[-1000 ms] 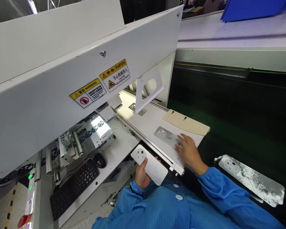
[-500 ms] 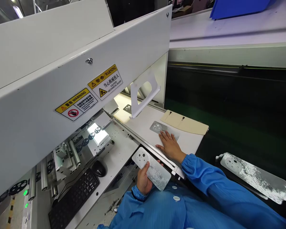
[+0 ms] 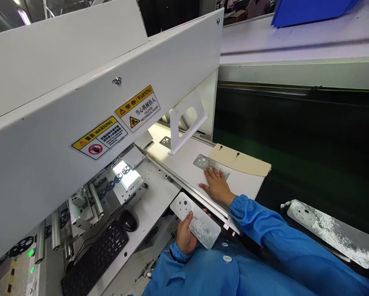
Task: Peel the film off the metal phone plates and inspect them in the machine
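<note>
My left hand [image 3: 187, 235] grips a silvery-grey phone back cover [image 3: 199, 222] with camera holes at its upper end, thumb on top and fingers beneath. It is held tilted in front of the blue smock, beside the belt's near edge. My right hand [image 3: 217, 186] lies flat with fingers spread on a second phone back cover [image 3: 201, 161], resting on the white conveyor belt [image 3: 184, 164]. That cover's long edge lies against the cream guide plate [image 3: 240, 159], and the fingers hide part of it. Farther along the belt, another cover [image 3: 165, 142] shows partly behind a white bracket.
A white machine hood [image 3: 172, 78] with warning labels overhangs the belt. At lower left are a keyboard [image 3: 95, 259], a mouse [image 3: 128, 220] and rollers with a strip of black discs. Right, a stack of patterned covers [image 3: 332, 232] lies on a dark surface. A blue bin [image 3: 307, 12] stands behind.
My right hand has slid slightly up and left, and the cover beneath it has shifted closer to the guide plate. My left hand keeps its cover almost still. The view has moved slightly.
</note>
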`<action>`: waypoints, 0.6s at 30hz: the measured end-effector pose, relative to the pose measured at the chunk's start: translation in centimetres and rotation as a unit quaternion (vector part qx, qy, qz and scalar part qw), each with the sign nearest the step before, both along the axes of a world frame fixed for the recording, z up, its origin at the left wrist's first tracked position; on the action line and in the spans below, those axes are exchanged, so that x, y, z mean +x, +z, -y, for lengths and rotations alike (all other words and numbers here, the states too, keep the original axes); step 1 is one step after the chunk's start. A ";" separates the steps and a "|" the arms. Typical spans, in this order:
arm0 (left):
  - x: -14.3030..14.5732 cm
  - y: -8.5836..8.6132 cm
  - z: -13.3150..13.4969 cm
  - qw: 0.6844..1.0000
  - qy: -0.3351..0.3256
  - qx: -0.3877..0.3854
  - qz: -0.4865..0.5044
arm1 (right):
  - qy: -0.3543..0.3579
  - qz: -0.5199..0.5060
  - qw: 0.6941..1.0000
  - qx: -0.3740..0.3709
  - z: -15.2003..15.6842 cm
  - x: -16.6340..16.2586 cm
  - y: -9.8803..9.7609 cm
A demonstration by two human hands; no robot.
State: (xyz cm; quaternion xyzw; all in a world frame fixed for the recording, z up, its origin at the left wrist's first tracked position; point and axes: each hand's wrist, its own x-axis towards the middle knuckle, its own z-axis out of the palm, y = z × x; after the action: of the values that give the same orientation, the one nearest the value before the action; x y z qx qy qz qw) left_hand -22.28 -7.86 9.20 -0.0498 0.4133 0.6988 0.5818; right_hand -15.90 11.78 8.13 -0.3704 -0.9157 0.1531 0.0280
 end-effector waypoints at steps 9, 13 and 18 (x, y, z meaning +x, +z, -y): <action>0.2 0.6 -0.1 1.000 -0.014 0.021 -0.004 | -0.009 -0.145 0.989 -0.021 1.5 1.1 1.5; 0.8 0.6 -0.9 0.999 -0.020 0.026 -0.022 | -0.025 -0.264 0.951 -0.157 4.5 4.6 4.1; 3.2 1.7 -3.4 0.992 -0.035 0.074 -0.097 | -0.048 -0.243 0.944 -0.216 8.5 9.8 6.1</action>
State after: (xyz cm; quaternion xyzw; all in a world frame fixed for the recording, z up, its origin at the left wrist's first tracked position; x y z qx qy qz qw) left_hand -19.13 -4.51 10.93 0.0761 0.4161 0.7082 0.5653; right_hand -6.15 3.30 14.20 -0.3622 -0.8072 0.4314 0.1766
